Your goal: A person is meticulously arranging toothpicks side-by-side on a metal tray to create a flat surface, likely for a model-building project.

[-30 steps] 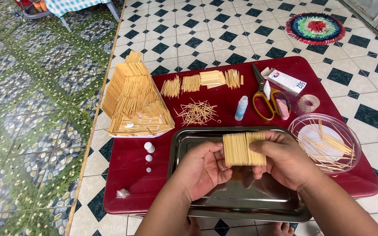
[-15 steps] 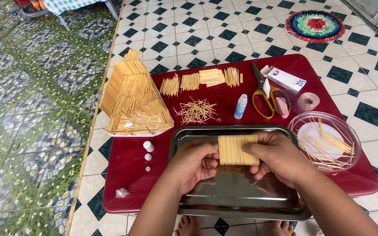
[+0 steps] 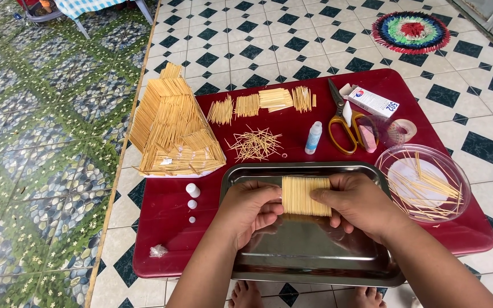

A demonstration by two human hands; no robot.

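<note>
1. Your left hand (image 3: 252, 208) and right hand (image 3: 355, 206) are both closed on a flat panel of toothpicks (image 3: 305, 195). Each grips one side edge, thumbs on the face. You hold the panel over the steel tray (image 3: 315, 268), near the tray's far rim.
2. The steel tray sits at the near edge of the red table (image 3: 172, 228). It is shiny and rectangular, and nothing lies loose in it that I can make out.
3. Right of the tray stands a clear round bowl (image 3: 423, 185). A scatter of loose toothpicks lies in it, and a white disc shows at its bottom.
4. Left of the tray, three small white caps (image 3: 193, 190) stand in a line on the table, and a small crumpled clear scrap (image 3: 159, 251) lies near the table's near left corner.
5. Just beyond the tray's far rim, a loose pile of toothpicks (image 3: 256, 144) lies on the table, and a small clear glue bottle (image 3: 313, 138) with a blue cap lies beside it.
6. Beyond the tray's far left corner sits a sloped toothpick roof model (image 3: 172, 131), overhanging the table's left edge.
7. Beyond the tray's far right corner lie yellow-handled scissors (image 3: 343, 128), a clear tape roll (image 3: 403, 131) and a small white carton (image 3: 372, 102) with red and blue print, one end flap open.
8. Farthest from the tray, a row of small toothpick panels (image 3: 263, 104) lies near the table's far edge.
</note>
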